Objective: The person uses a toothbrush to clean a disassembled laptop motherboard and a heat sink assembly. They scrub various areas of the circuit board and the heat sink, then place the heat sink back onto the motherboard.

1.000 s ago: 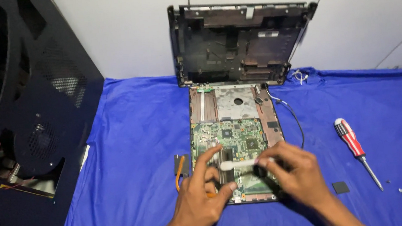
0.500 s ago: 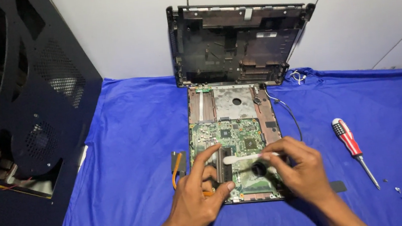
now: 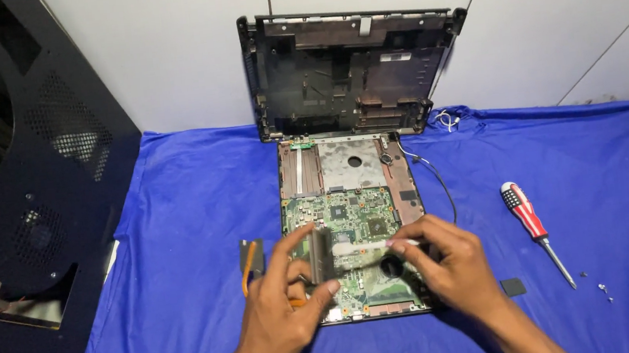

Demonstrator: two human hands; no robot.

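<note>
Left hand: the person's left hand (image 3: 286, 316) reaches in from the bottom edge, fingers (image 3: 299, 239) curled around the left end of a thin silvery part (image 3: 342, 250) and its blurred finned end, pinching it from both sides.
Right hand: the right hand (image 3: 452, 267) comes in from the lower right, fingers (image 3: 406, 234) pressed together on the part's right end, thumb tucked beneath.
Silvery part: it lies just above the green circuit board (image 3: 343, 224), its long axis running left to right between the two hands; each hand holds one end, and neither is clearly nearer its middle. Motion blur hides its exact shape.
Circuit board: it sits in an opened laptop base (image 3: 344, 164), flat on the bench, directly under the fingers; a round dark opening (image 3: 391, 267) shows just below the right fingertips.
Beside the left hand: a small bracket with an orange ribbon (image 3: 249, 257) lies just to the left of the board.
Beside the right hand: a small dark square pad (image 3: 512, 286) rests on the blue cloth (image 3: 178, 214); farther right, a red-handled screwdriver (image 3: 534, 230), tip pointing toward the viewer, with a few loose screws (image 3: 603, 288) near it.
Middle distance: a thin black cable (image 3: 440, 183) trails off the board's right side.
Far edge: a black laptop shell (image 3: 350, 71) stands propped against the white tiled wall (image 3: 161, 52).
Left flank: a black perforated computer case (image 3: 20, 192) stands beside the bench.
</note>
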